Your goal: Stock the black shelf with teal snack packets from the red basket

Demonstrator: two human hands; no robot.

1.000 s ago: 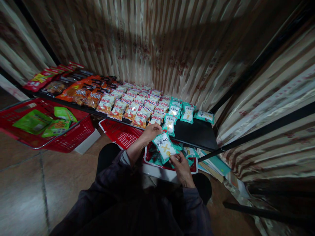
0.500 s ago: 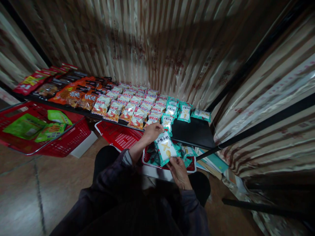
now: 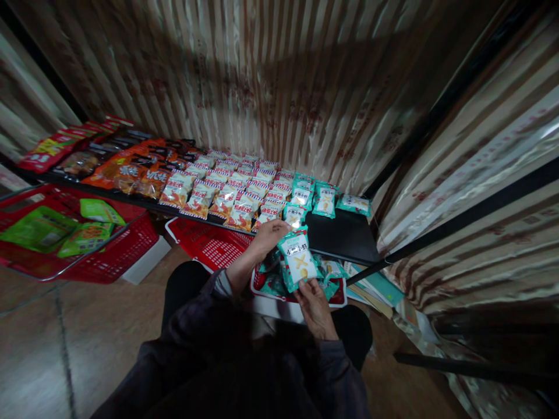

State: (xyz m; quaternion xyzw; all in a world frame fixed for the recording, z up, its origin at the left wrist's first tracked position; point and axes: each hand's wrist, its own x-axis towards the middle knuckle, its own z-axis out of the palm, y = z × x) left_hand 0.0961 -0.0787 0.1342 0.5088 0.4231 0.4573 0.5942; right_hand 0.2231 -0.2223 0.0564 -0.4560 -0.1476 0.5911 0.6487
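Note:
A teal-and-white snack bag (image 3: pixel 300 263) is held tilted, its printed front facing me, above a red basket (image 3: pixel 340 300) between my knees. My right hand (image 3: pixel 313 305) pinches its lower edge. At its upper left corner is my left hand (image 3: pixel 271 237), fingers closed against the bag and partly behind it. More teal snack bags (image 3: pixel 274 285) lie loose in the basket below. Just beyond my hands, several matching teal bags (image 3: pixel 325 199) rest on a black shelf (image 3: pixel 345 234), beside rows of white-and-orange snack bags (image 3: pixel 241 210).
Orange snack bags (image 3: pixel 155 179) and red ones (image 3: pixel 52 148) fill the shelf's left end. A second red basket (image 3: pixel 135 235) with green packets (image 3: pixel 39 228) stands on the floor at left. Striped curtain (image 3: pixel 244 75) hangs behind; a black frame bar (image 3: pixel 437 227) runs along the right.
The held bag has risen and turned slightly more upright. My left fingers have shifted from its top edge to its upper left corner. The view has moved a little.

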